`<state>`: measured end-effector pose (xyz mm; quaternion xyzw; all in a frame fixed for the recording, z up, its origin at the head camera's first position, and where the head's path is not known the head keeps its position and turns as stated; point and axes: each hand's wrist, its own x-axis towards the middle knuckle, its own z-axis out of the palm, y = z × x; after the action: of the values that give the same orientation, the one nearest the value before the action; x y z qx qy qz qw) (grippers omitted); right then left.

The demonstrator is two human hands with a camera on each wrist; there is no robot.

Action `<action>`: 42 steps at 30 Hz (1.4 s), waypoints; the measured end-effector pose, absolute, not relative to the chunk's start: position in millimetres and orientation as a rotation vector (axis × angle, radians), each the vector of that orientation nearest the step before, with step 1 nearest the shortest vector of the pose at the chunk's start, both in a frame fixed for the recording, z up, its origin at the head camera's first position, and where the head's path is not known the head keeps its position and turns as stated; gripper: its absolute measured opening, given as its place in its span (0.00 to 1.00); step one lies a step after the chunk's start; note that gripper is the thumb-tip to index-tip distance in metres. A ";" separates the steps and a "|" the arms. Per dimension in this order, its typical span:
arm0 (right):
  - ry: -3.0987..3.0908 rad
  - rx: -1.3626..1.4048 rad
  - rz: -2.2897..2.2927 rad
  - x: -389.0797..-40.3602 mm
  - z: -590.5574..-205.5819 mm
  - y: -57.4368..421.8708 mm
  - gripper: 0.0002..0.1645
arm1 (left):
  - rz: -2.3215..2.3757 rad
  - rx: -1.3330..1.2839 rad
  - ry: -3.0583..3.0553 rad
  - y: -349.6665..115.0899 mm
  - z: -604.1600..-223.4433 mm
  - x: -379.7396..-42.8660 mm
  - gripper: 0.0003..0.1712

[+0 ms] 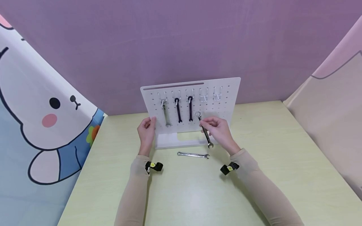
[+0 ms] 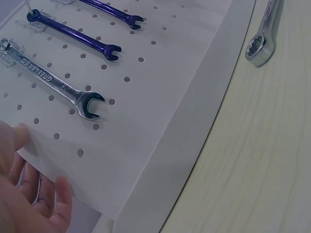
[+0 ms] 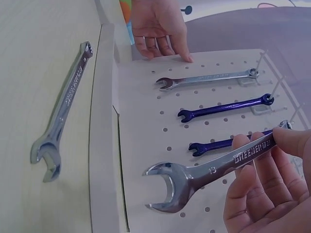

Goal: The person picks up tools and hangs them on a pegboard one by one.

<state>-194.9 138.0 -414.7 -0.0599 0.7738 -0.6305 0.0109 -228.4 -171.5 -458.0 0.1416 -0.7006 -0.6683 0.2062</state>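
Observation:
A white pegboard (image 1: 223, 110) stands upright on the table. At its left edge is my left hand (image 1: 146, 130), the thumb on the front face and the other fingers round behind. My right hand (image 1: 219, 130) pinches a silver combination wrench (image 3: 182, 187) by its shank between thumb and fingers. This wrench, marked 13, tilts in front of the board, ring end up and open end down. On the board's hooks hang a silver wrench (image 2: 53, 80) at the left and two dark blue wrenches (image 1: 178, 110) beside it. Another silver wrench (image 1: 193, 154) lies on the table before the base.
Two clear hooks (image 1: 204, 98) at the board's right carry nothing. The pale wooden table (image 1: 181, 194) meets a purple cloth wall (image 1: 181, 44) behind the board. A cartoon-printed cloth (image 1: 48, 103) hangs at the left.

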 end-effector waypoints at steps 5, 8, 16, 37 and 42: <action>2.398 -0.173 -1.990 -196.2 -413.2 139.7 0.17 | -1.858 0.401 -1.954 -171.2 -458.8 -229.1 0.19; 2.386 -0.160 -2.011 -196.9 -412.9 140.0 0.17 | -1.855 0.396 -1.960 -171.4 -459.0 -229.3 0.20; 2.379 -0.142 -2.067 -198.9 -410.1 140.6 0.17 | -1.860 0.396 -1.960 -171.5 -457.9 -228.4 0.19; 2.340 -0.148 -2.166 -201.7 -398.6 142.3 0.18 | -1.855 0.397 -1.965 -171.2 -457.1 -226.9 0.19; 2.342 -0.173 -2.217 -201.6 -396.2 142.7 0.17 | -1.860 0.397 -1.960 -171.4 -457.5 -226.7 0.19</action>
<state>-201.6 142.7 -396.2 -0.0536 0.7244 -0.6859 -0.0439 -226.7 -171.4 -457.5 0.1422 -0.7026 -0.6668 0.2038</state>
